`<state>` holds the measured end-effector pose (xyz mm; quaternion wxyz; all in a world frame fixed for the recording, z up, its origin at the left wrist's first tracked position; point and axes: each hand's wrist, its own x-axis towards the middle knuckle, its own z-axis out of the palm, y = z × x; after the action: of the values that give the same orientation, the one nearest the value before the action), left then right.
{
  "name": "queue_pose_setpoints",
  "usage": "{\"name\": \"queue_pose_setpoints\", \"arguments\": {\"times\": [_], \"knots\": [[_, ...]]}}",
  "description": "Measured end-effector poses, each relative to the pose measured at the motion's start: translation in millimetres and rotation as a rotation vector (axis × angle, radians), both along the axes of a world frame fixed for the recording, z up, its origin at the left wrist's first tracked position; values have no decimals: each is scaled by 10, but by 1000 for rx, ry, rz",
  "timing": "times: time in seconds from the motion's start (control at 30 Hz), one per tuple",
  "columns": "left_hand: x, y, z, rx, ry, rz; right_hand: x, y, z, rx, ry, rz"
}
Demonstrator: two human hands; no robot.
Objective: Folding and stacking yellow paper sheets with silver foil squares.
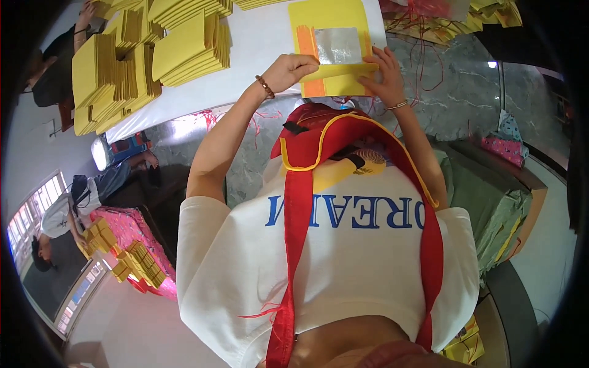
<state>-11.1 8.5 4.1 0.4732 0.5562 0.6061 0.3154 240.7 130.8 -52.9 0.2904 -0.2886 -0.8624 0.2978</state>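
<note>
A yellow paper sheet [334, 15] with orange bands and a silver foil square [338, 46] lies at the near edge of the white table, in front of me. A strip of yellow paper is folded across it, just below the foil. My left hand [293, 70] pinches the left end of this fold between thumb and fingers. At the right end, my right hand [385, 78] has its thumb on the near side of the fold and its fingers at the sheet's right edge, gripping the paper.
Several stacks of folded yellow paper [190, 52] cover the left of the white table [257, 37]. Red strings and yellow paper [485, 15] lie at the far right. A green-wrapped bundle [485, 202] stands at my right. Other people are at the left, one beside a pink-covered table [132, 230].
</note>
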Motion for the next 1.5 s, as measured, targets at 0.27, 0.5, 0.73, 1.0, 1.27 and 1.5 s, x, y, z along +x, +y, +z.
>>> {"name": "queue_pose_setpoints", "arguments": {"times": [0.27, 0.5, 0.73, 1.0, 1.27, 1.5], "knots": [[-135, -82, 101, 268, 217, -119, -29, 35, -95, 55, 15, -35], [-82, -141, -110, 478, 668, -166, -17, 40, -105, 51, 36, -28], [-54, -80, -214, 556, 785, -60, -49, 41, -132, 114, 27, -50], [-2, -67, -24, 673, 867, -43, -137, 38, 146, 399, -49, -114], [87, -351, -61, 622, 543, -57, 87, -141, 380, 325, -210, 182], [154, -128, -84, 276, 412, 284, -65, -14, 297, -252, -308, -5]]}}
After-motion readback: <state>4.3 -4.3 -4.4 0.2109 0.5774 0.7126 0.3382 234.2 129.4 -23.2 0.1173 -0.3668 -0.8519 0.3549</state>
